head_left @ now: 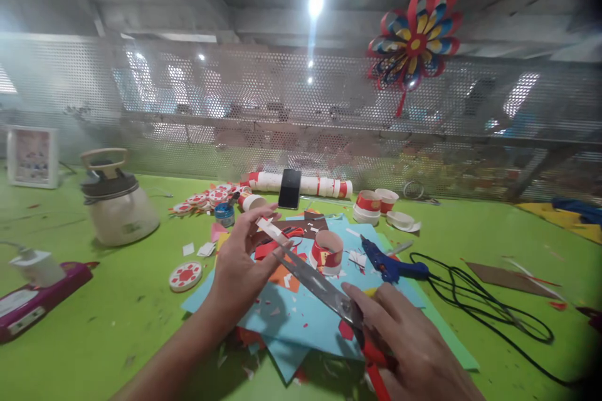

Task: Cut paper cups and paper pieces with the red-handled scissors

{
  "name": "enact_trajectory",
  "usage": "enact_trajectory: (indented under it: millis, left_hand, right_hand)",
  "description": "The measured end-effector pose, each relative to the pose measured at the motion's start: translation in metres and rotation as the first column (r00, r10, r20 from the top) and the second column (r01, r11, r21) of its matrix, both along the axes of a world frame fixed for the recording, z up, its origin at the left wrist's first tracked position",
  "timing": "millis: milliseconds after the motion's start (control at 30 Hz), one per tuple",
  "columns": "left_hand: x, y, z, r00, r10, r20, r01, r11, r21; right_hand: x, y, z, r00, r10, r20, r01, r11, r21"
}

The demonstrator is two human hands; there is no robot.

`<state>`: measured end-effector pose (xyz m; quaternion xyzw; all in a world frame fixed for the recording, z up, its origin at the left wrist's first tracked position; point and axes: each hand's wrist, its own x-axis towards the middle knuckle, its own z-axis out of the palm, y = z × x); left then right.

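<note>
My left hand (244, 257) pinches a white paper strip (271, 230) between thumb and fingers, above the blue paper sheets. In my right hand (399, 332) is a pair of scissors (324, 288) with red handles. The blades point up and left, and their tip is at the strip, by my left thumb; whether they touch it I cannot tell. Just beyond the blades, a red and white paper cup ring (327, 253) stands on the blue paper (301, 326). Red paper pieces and small white scraps lie around it.
A blue glue gun (390, 263) with a black cable (475, 301) lies to the right. At the left are a large jug (120, 207) and a purple power strip (44, 297). A phone (290, 188) leans on a row of stacked cups (320, 185) at the back. A round red-dotted disc (185, 276) lies left.
</note>
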<state>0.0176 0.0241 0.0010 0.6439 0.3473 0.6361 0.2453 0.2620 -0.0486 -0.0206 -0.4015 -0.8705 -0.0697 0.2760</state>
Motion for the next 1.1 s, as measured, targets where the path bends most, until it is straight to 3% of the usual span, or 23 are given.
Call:
enact_trajectory:
  millis: [200,400,600,767,967,1100]
  left_hand:
    - [0.0020,-0.0032,-0.0052,0.987,0.109,-0.121,-0.101,0.993,0.064]
    - [0.0014,-0.0030,-0.0089,0.959,0.199,-0.203,-0.173,0.975,0.139]
    - [-0.0005,-0.0026,-0.0086,0.885,0.359,-0.298,-0.248,0.903,0.352]
    - [-0.0005,-0.0044,-0.0077,0.831,0.433,-0.349,-0.287,0.871,0.398]
    - [0.0001,-0.0044,-0.0046,0.826,0.447,-0.343,-0.292,0.861,0.417]
    - [0.0035,-0.0084,-0.0020,0.835,0.430,-0.344,-0.277,0.868,0.413]
  right_hand:
    - [0.0002,0.0035,-0.0038,0.996,-0.075,0.054,0.072,0.995,0.062]
    - [0.0006,0.0014,-0.0026,0.987,-0.136,0.085,0.134,0.991,0.027]
    - [0.0021,0.0012,-0.0023,0.986,-0.137,0.098,0.135,0.991,0.023]
    - [0.0020,0.0016,0.0001,0.990,-0.121,0.078,0.120,0.993,0.019]
    - [0.0003,-0.0011,0.0010,0.991,-0.134,-0.020,0.129,0.977,-0.168]
    - [-0.0020,0.0029,0.0039,0.976,-0.088,-0.201,0.021,0.948,-0.316]
